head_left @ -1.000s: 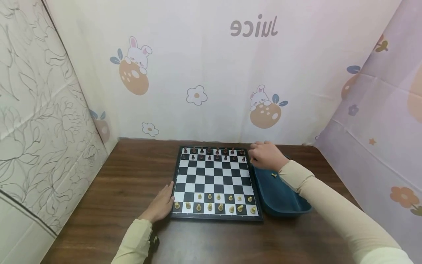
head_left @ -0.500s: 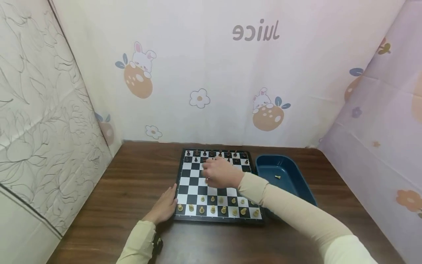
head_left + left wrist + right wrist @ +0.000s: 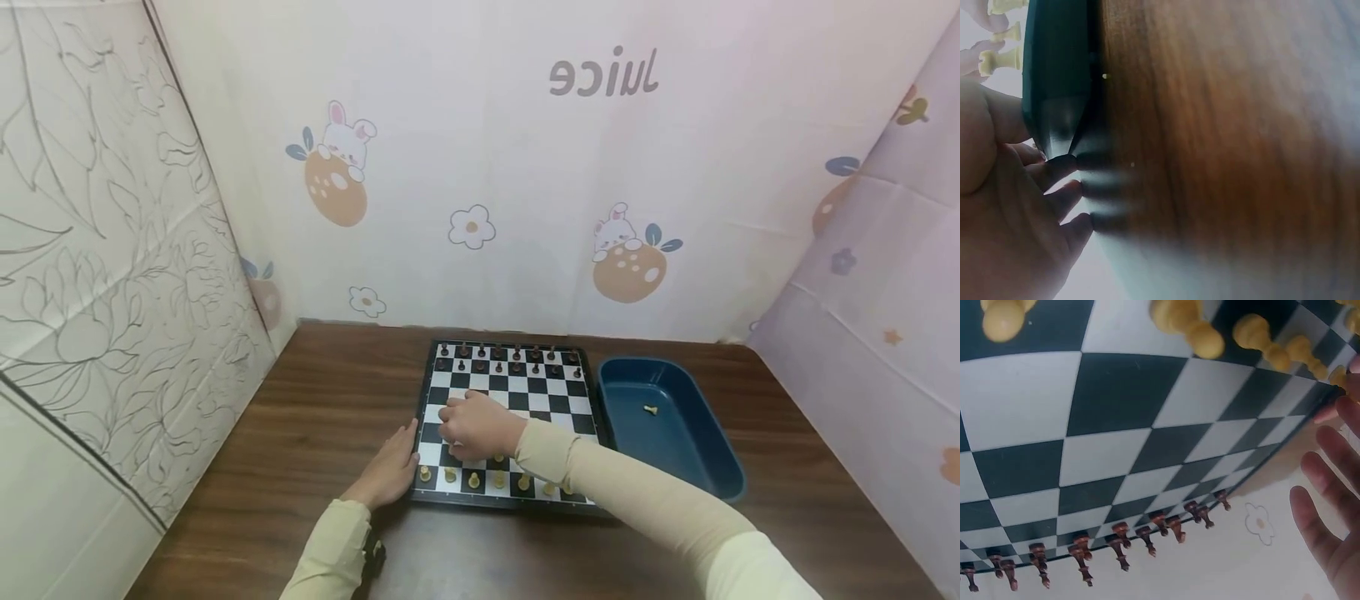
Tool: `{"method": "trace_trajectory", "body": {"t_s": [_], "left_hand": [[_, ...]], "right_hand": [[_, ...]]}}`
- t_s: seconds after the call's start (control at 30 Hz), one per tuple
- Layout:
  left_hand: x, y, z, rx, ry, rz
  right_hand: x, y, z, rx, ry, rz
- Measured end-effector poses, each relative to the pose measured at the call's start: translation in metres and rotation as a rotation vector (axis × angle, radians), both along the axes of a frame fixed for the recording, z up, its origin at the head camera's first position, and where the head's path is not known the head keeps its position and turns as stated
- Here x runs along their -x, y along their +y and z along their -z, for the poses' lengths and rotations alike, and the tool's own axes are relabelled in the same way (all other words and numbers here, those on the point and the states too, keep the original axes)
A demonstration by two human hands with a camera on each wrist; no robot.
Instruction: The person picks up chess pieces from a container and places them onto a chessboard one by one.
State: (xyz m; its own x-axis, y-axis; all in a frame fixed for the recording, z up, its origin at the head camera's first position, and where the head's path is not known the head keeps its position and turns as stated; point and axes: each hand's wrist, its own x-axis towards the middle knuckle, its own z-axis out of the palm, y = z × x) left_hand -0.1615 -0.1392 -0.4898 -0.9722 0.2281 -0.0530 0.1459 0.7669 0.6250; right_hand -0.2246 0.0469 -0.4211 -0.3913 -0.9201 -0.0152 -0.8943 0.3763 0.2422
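Note:
A black-and-white chessboard [image 3: 517, 384] lies on the table, with dark red pieces [image 3: 498, 352] in two rows along its far side. Pale yellow pieces [image 3: 474, 480] stand along the near side, partly covered by the right arm. My right hand [image 3: 480, 427] is low over the board's near left part. At its fingertips, a pale pawn [image 3: 1338, 376] is pinched between thumb and finger in the right wrist view, partly hidden. Along the board's left edge rests my left hand [image 3: 388, 471], its fingers fairly straight; the left wrist view shows its fingers touching table and board side [image 3: 1057, 69].
To the right of the board stands a blue tray [image 3: 678, 450] with one pale piece [image 3: 650, 409] lying in it. The brown wooden table [image 3: 352, 367] meets a printed cloth wall [image 3: 420, 150] at the back.
My right hand has come from the tray's far left corner leftward over the board and down toward its near left part. My left hand stays at the board's left edge.

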Motion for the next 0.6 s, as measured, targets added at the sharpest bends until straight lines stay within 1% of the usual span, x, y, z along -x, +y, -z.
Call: {"method": "trace_trajectory", "body": {"t_s": [0.07, 0.17, 0.23, 0.37, 0.43, 0.5, 0.6], "left_hand": [[0.000, 0.003, 0.000, -0.004, 0.003, 0.013], [0.001, 0.006, 0.002, -0.001, 0.008, 0.030], [0.001, 0.007, 0.002, 0.004, 0.002, 0.027], [0.001, 0.008, 0.000, 0.004, -0.001, 0.016], [0.001, 0.007, -0.001, 0.005, -0.005, 0.014], [0.001, 0.006, -0.001, 0.012, -0.006, 0.014], [-0.001, 0.003, 0.000, 0.016, -0.014, 0.012]], "right_hand": [[0.000, 0.005, 0.002, 0.001, -0.033, 0.021], [0.002, 0.017, -0.001, 0.029, -0.092, 0.059], [0.004, 0.027, -0.007, 0.048, -0.108, 0.079], [0.009, 0.058, -0.028, 0.089, -0.116, 0.129], [0.011, 0.078, -0.040, 0.105, -0.125, 0.185], [0.015, 0.100, -0.050, 0.101, -0.129, 0.259], [0.020, 0.134, -0.061, 0.078, -0.102, 0.371]]}}
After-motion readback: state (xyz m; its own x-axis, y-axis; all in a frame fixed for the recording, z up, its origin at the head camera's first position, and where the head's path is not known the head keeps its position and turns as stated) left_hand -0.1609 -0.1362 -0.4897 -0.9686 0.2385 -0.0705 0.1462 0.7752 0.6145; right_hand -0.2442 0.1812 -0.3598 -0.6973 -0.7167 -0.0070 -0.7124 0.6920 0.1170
